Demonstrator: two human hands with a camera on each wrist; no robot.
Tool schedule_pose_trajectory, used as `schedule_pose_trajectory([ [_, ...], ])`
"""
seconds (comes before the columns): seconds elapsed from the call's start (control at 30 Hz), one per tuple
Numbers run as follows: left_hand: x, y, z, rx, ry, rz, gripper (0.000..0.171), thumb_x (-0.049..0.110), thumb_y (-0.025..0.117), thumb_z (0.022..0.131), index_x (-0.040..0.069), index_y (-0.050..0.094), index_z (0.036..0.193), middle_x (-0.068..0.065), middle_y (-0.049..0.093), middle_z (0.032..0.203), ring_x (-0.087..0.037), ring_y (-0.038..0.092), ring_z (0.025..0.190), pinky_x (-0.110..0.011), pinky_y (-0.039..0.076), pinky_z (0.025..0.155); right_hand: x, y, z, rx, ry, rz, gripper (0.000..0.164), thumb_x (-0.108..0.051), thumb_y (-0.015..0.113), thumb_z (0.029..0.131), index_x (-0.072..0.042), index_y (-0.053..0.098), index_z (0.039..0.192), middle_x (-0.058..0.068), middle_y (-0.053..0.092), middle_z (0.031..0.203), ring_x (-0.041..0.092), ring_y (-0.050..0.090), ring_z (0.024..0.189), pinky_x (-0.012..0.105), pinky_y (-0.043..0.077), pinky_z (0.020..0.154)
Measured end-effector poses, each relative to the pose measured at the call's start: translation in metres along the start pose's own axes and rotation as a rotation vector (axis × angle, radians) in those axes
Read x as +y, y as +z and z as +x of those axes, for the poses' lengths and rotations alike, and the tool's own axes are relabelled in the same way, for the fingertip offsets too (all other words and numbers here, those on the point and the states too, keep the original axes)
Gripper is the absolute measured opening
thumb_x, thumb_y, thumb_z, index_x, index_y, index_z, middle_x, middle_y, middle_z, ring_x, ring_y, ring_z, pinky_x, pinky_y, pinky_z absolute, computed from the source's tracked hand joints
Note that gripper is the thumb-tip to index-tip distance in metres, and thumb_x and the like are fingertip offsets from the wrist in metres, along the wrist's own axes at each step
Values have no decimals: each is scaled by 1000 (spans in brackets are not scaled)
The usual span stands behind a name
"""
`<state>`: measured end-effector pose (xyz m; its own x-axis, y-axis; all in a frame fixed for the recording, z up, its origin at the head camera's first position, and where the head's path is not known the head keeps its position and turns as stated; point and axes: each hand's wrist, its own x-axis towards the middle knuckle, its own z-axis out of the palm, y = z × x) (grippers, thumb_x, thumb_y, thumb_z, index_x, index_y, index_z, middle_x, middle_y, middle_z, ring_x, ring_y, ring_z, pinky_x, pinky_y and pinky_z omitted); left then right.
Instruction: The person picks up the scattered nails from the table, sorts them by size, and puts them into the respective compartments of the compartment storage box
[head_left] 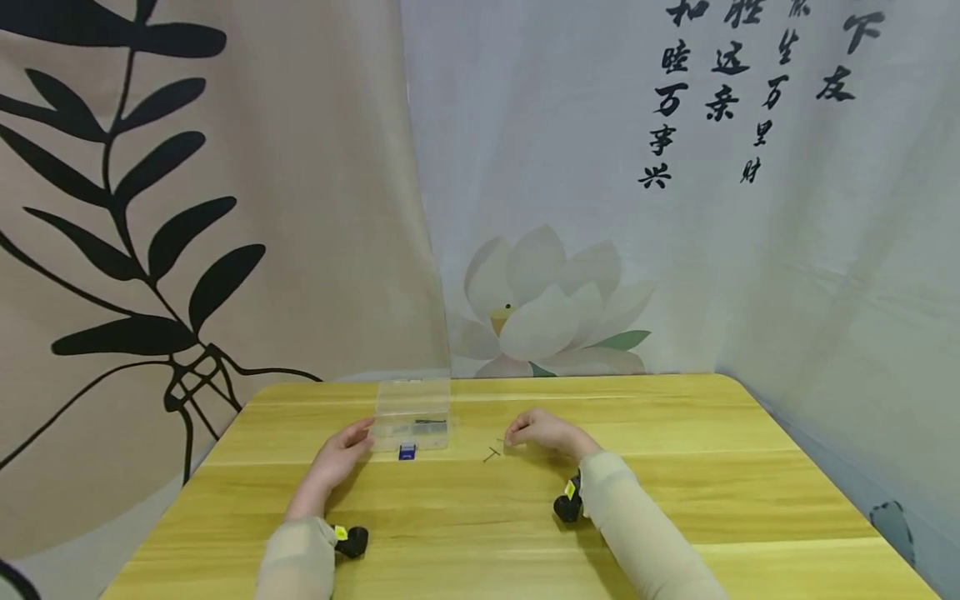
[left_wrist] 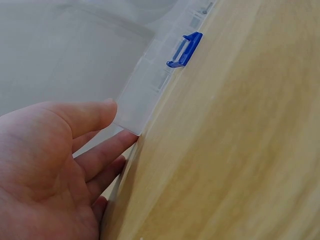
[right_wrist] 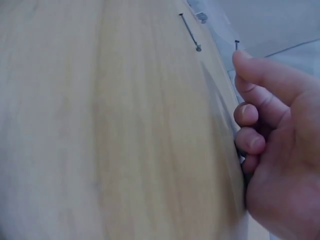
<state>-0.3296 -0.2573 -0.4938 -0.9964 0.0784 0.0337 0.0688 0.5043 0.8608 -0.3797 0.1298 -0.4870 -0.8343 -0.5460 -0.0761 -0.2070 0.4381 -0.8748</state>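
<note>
A clear plastic box (head_left: 387, 433) with a blue latch (left_wrist: 186, 50) stands on the table, its lid (head_left: 412, 397) raised at the back. My left hand (head_left: 343, 454) is at the box's left side, fingers nearly straight, with the thumb and forefinger at its front corner in the left wrist view. My right hand (head_left: 550, 434) is to the right of the box, pinching a thin nail (right_wrist: 237, 44) between thumb and forefinger, its flat head sticking up past the fingertips. Loose nails (head_left: 491, 454) lie on the wood close to that hand.
Some dark thin pieces (head_left: 431, 422) lie inside the box. The wooden table (head_left: 480, 533) ends at the back against a hanging cloth (head_left: 337, 208) printed with leaves, a flower and writing. Each wrist carries a small black camera (head_left: 567, 504).
</note>
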Motion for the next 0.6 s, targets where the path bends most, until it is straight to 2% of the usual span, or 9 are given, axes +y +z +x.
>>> schedule_pose_trajectory([
  [0.4,1,0,0,-11,4,5,48,17,49,103,4,38,148,-31,41,142,-46,37,131,-59,30,106,6,-4,0,6,20,93,19,-17,63,93,-1,69,99,4,66,102,18,57,99,47,36,101],
  [0.6,1,0,1,-8,0,14,48,17,48,103,4,38,148,-31,42,142,-46,38,131,-59,30,106,4,-5,0,3,23,117,18,-17,63,93,-1,69,99,2,66,102,18,56,96,41,41,94],
])
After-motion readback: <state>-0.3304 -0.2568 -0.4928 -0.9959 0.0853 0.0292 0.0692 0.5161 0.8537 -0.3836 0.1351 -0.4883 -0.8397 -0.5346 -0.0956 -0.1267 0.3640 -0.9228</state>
